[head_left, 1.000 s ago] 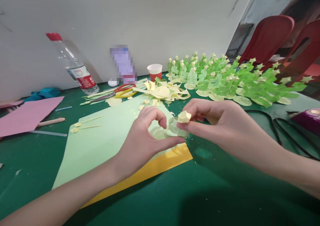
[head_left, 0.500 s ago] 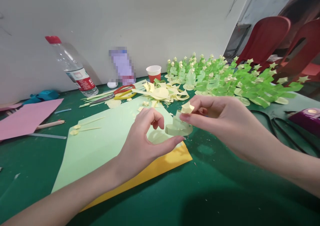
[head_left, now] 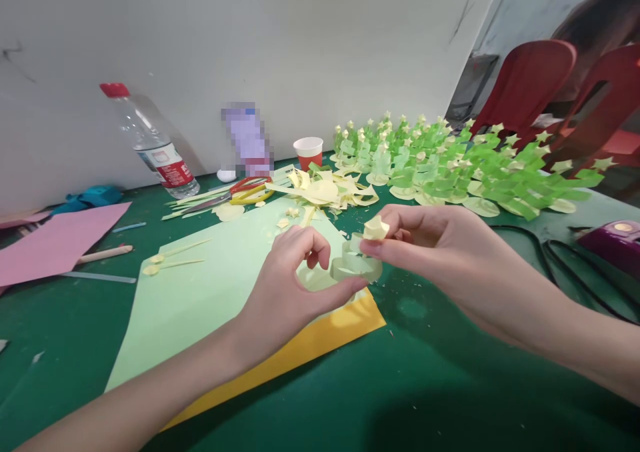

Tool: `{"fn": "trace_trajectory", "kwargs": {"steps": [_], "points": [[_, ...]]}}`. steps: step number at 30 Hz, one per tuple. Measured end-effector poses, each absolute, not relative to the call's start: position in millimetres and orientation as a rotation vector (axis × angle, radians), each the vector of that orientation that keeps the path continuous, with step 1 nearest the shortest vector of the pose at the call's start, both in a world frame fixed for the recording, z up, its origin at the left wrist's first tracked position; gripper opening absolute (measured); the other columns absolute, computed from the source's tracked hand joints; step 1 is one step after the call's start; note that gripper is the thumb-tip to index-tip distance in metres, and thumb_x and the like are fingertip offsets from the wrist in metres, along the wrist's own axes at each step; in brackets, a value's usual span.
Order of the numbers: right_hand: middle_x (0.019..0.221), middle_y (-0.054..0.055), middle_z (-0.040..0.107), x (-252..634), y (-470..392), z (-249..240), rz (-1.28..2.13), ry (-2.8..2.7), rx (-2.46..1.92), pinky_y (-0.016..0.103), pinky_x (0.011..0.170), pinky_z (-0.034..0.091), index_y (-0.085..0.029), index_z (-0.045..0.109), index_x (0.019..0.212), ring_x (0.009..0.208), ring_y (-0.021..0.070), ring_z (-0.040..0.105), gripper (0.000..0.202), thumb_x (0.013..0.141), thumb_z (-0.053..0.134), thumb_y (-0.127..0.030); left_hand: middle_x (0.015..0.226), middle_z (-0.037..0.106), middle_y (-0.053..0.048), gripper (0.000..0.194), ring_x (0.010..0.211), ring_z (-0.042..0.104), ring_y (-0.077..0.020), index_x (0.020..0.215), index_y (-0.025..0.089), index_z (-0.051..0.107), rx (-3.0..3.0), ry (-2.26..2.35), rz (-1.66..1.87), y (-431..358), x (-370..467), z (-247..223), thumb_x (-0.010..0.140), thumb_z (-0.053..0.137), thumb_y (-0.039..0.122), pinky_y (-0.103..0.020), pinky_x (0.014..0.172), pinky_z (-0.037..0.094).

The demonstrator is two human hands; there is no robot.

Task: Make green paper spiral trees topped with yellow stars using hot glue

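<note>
Between thumb and fingers, my right hand pinches a pale green paper spiral near its top, where a small cream paper star sits. My left hand is at the spiral's left side, thumb and curled fingers apart, the thumb tip by the lower loop. Under my left hand lies a light green sheet over a yellow-orange sheet. Two thin strips with round ends rest on the green sheet.
Behind are paper scraps, scissors, a paper cup, a phone and a bottle. Many green spirals with stars stand back right. A purple tool with black cord is at right; pink paper is at left.
The spiral has tilted and lowered slightly, its bottom loop nearer my left thumb. Both hands keep nearly the same pose. The whole view has shifted a little.
</note>
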State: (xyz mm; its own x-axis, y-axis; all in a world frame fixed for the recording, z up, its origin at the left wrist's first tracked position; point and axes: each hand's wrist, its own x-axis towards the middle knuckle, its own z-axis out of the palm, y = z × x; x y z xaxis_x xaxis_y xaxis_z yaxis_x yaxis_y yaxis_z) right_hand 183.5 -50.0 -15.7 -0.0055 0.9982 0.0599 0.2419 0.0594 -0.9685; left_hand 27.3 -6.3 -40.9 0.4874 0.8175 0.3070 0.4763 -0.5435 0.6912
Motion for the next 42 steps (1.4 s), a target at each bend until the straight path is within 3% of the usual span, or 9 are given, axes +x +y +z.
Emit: {"fn": "trace_trajectory", "kwargs": {"steps": [22,28,32,36,42], "points": [[0.059,-0.004,0.05,182.6,-48.1,-16.9,0.94,-1.443,-1.359,0.02,0.05,0.035,-0.019,0.051,0.056,0.056,0.0084,0.044,0.019,0.068,0.06,-0.031,0.063,0.038,0.004,0.035,0.062,0.037,-0.0124,0.061,0.02,0.035,2.238,0.995,0.892,-6.3,24.8,-43.2,0.065,0.064,0.039,-0.025,0.058,0.032],[0.06,-0.002,0.049,186.7,-43.1,-18.0,0.886,-1.386,-1.363,0.022,0.05,0.035,-0.019,0.048,0.053,0.063,0.0125,0.051,0.025,0.065,0.062,-0.036,0.064,0.043,0.002,0.022,0.062,0.042,-0.0114,0.066,0.021,0.04,2.295,1.2,1.203,40.4,-2.9,-25.9,0.085,0.033,0.029,-0.023,0.062,0.036],[0.063,-0.001,0.051,186.1,-40.9,-17.0,0.864,-1.392,-1.369,0.024,0.05,0.036,-0.02,0.049,0.054,0.067,0.0153,0.053,0.023,0.065,0.061,-0.036,0.072,0.051,0.001,0.012,0.072,0.049,-0.0136,0.088,0.021,0.047,2.371,1.459,0.998,97.5,-43.0,-23.3,0.079,0.04,0.019,-0.024,0.068,0.037],[0.063,-0.001,0.052,185.5,-38.8,-16.9,0.854,-1.394,-1.387,0.024,0.051,0.037,-0.019,0.05,0.054,0.064,0.0139,0.052,0.024,0.066,0.06,-0.037,0.075,0.062,0.0,0.01,0.075,0.05,-0.0186,0.072,0.02,0.059,2.47,1.492,0.624,129.4,-71.2,-32.9,0.066,0.058,0.028,-0.026,0.07,0.035],[0.062,-0.001,0.051,189.6,-37.3,-18.2,0.859,-1.397,-1.409,0.023,0.05,0.034,-0.019,0.05,0.054,0.064,0.0135,0.053,0.026,0.066,0.061,-0.039,0.078,0.066,0.003,0.02,0.069,0.051,-0.0162,0.071,0.022,0.065,2.545,1.434,0.368,142.0,-82.3,-48.0,0.066,0.054,0.038,-0.025,0.064,0.035]]}}
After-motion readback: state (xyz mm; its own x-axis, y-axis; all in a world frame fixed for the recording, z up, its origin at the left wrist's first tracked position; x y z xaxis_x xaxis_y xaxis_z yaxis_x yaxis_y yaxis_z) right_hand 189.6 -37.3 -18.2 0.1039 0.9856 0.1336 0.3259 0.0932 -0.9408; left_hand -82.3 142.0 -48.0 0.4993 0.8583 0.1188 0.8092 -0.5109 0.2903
